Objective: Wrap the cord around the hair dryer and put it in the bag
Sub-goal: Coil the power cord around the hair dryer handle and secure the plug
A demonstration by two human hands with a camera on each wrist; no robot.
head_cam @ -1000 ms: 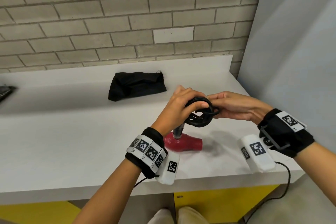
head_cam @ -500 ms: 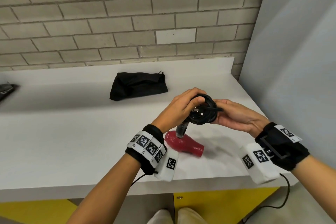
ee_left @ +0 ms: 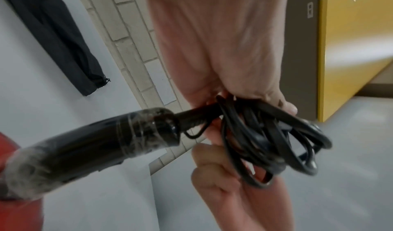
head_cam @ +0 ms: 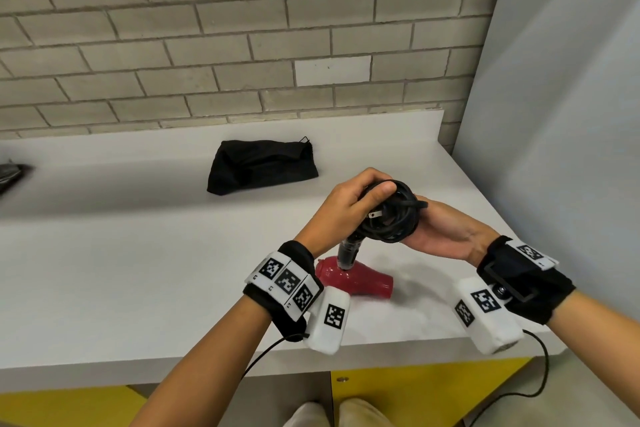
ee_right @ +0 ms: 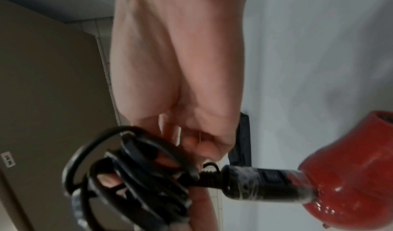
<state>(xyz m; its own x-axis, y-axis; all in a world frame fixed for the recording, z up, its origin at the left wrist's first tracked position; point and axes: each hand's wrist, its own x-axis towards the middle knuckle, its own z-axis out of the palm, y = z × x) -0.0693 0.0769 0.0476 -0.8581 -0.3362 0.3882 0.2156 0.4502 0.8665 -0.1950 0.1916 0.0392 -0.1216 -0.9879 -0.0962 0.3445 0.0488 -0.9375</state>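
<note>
The red hair dryer (head_cam: 356, 282) hangs low over the white counter (head_cam: 138, 270), its black handle (head_cam: 348, 253) pointing up into my hands; whether it touches the counter I cannot tell. The black cord (head_cam: 391, 215) is gathered in a tight coil at the handle's end, plug prongs (head_cam: 373, 214) facing me. My left hand (head_cam: 346, 204) grips the coil from the left, thumb on top. My right hand (head_cam: 443, 232) cups it from the right, fingers curled behind. The wrist views show the cord (ee_left: 266, 143), the coil (ee_right: 132, 175) and the dryer (ee_right: 351, 184). The black bag (head_cam: 259, 165) lies flat behind.
A brick wall runs behind the counter and a grey panel (head_cam: 554, 114) closes off its right end. A dark object (head_cam: 10, 177) sits at the far left edge. Yellow cabinet fronts (head_cam: 415, 399) are below the counter's front edge.
The coil has turned so the plug prongs face me. My right hand has slid from the coil's side to cup it from beneath and behind. The dryer has stayed in place.
</note>
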